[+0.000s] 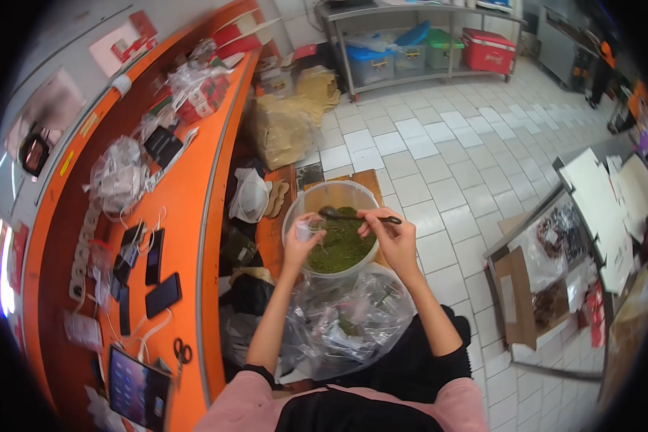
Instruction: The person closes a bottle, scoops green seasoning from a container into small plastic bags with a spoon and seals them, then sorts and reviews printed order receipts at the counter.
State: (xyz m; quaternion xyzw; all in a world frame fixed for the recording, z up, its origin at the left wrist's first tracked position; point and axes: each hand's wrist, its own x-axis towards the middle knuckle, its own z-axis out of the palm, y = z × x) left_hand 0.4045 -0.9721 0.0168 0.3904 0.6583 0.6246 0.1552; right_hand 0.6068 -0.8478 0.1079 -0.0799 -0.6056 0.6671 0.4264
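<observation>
Scooping seemed underway. The right hand had its fingers closed around a black spoon, over green stuff in a bucket. The left hand pinched a small clear thing (maybe a cup). Spooning called for steady fingers.

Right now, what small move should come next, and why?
Perhaps tip the black long-handled spoon, if loaded (I can't tell), toward the small clear plastic container: the right hand has the spoon's bowl close by, and the left hand holds the container over the translucent bucket of green powdery material.
</observation>
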